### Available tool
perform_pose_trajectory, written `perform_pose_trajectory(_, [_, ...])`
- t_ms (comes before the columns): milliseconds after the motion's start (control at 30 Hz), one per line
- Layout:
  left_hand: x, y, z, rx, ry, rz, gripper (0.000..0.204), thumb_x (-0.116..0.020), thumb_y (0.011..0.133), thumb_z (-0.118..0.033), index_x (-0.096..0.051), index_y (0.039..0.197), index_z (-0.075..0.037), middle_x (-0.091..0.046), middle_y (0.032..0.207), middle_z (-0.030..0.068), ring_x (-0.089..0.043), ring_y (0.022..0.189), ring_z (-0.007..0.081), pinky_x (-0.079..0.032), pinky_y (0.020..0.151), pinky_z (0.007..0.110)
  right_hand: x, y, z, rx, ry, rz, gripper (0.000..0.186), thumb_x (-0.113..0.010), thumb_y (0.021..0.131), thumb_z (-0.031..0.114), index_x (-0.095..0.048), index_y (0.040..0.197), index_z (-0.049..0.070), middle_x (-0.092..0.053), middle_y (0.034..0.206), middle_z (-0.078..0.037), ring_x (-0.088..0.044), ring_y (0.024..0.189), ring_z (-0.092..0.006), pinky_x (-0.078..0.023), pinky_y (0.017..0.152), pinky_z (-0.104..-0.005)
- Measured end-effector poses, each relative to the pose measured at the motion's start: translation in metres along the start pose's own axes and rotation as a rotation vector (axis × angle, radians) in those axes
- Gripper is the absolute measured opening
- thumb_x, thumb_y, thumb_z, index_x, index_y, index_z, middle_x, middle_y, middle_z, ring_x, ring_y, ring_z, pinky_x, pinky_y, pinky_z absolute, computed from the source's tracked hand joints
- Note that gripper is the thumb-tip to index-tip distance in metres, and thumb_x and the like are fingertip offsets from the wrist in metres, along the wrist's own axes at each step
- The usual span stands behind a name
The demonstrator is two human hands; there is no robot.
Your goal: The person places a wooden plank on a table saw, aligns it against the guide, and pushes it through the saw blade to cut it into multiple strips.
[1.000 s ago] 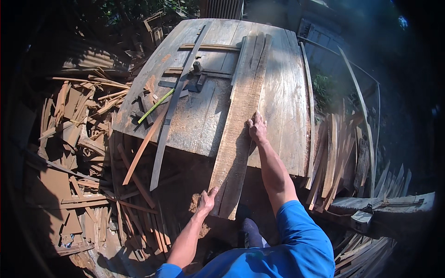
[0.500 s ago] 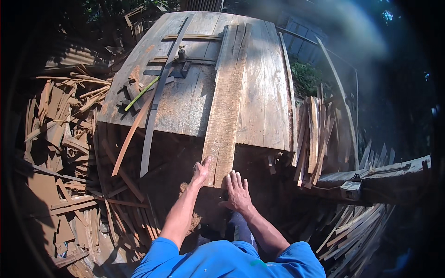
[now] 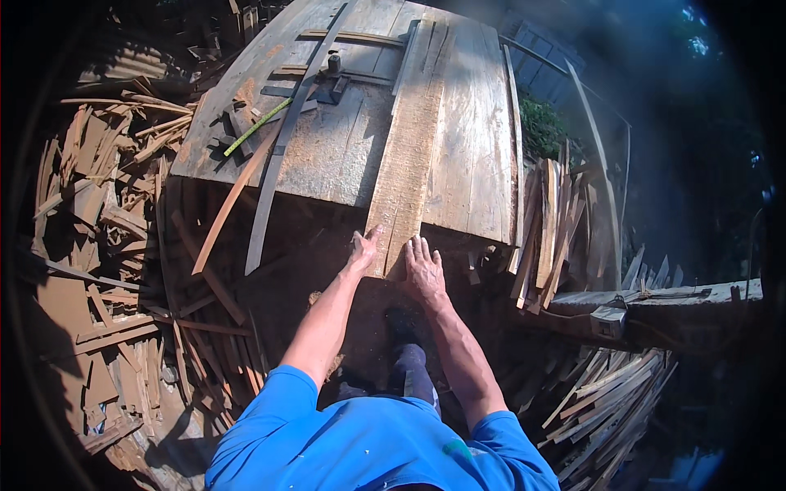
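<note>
A long rough-sawn board (image 3: pixel 407 139) lies along the wooden platform (image 3: pixel 475 188), its near end sticking out past the front edge. My left hand (image 3: pixel 362 250) grips the board's left side at that end. My right hand (image 3: pixel 424 268) holds the opposite side, fingers laid along the edge. To the left lie a long dark strip (image 3: pixel 278 176), an orange-brown strip (image 3: pixel 225 229), a yellow-green tape measure (image 3: pixel 258 127) and a small dark metal tool (image 3: pixel 334 65) among short offcuts.
Heaps of scrap wood (image 3: pixel 110 237) fill the left side. Upright planks (image 3: pixel 544 233) lean at the platform's right, beside a beam (image 3: pixel 679 295) carrying a small metal box (image 3: pixel 607 319). More slats (image 3: pixel 606 385) lie below it. My foot shows beneath the board's end.
My right hand has moved from midway along the board back to its near end. My left hand stays on that end, and board and hands now sit higher in the view.
</note>
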State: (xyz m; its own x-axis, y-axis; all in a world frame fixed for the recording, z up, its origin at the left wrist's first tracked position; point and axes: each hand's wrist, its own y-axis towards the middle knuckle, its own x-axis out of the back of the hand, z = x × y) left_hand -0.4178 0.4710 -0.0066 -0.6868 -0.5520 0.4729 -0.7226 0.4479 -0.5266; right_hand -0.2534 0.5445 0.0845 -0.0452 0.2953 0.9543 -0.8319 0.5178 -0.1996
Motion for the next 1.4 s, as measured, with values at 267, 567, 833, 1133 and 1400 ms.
perform_pose_trajectory(267, [0.052,-0.04,0.005,-0.749,0.332,-0.036,0.068,-0.064,0.083,-0.015,-0.04,0.145,-0.001,-0.039,0.146,0.0253,-0.037,0.137,0.0367,-0.036,0.107,0.053,-0.001,0.019,-0.011,-0.015,-0.07,0.002,0.069,-0.059,0.085,0.016,-0.035,0.148,0.0,-0.03,0.158,-0.018,-0.028,0.147,-0.0316,-0.028,0.113,-0.0613])
perform_pose_trajectory(567, [0.077,-0.034,-0.032,-0.978,1.156,0.021,0.051,-0.055,0.088,-0.011,-0.05,0.138,-0.003,-0.039,0.152,0.0136,-0.028,0.147,0.029,-0.021,0.116,0.061,-0.002,0.047,-0.024,-0.005,-0.102,0.026,0.069,-0.056,0.087,0.024,-0.035,0.148,0.0,-0.03,0.158,-0.018,-0.031,0.146,-0.0329,-0.03,0.112,-0.0621])
perform_pose_trajectory(833, [0.067,-0.008,-0.044,-0.929,1.203,0.014,0.056,-0.058,0.087,-0.014,-0.048,0.141,-0.005,-0.039,0.152,0.011,-0.027,0.147,0.026,-0.019,0.116,0.063,0.003,0.072,-0.028,-0.033,-0.147,0.05,0.066,-0.054,0.088,0.017,-0.034,0.149,0.001,-0.029,0.158,-0.017,-0.033,0.145,-0.0317,-0.034,0.11,-0.0596])
perform_pose_trajectory(1133, [0.063,0.009,-0.069,-0.853,1.161,0.032,0.053,-0.056,0.088,-0.009,-0.048,0.141,-0.005,-0.038,0.152,0.0096,-0.029,0.146,0.0244,-0.021,0.117,0.06,0.016,0.094,-0.036,-0.039,-0.123,0.054,0.066,-0.052,0.089,0.016,-0.032,0.149,0.001,-0.027,0.159,-0.017,-0.032,0.145,-0.0312,-0.038,0.108,-0.058])
perform_pose_trajectory(1400, [0.058,0.037,-0.084,-0.848,1.261,0.026,0.058,-0.057,0.089,-0.019,-0.046,0.144,-0.007,-0.036,0.155,0.0108,-0.029,0.146,0.0268,-0.015,0.117,0.061,-0.004,0.129,-0.062,-0.06,-0.096,0.049,0.061,-0.047,0.091,0.014,-0.032,0.15,0.002,-0.026,0.16,-0.017,-0.032,0.146,-0.0291,-0.042,0.104,-0.057])
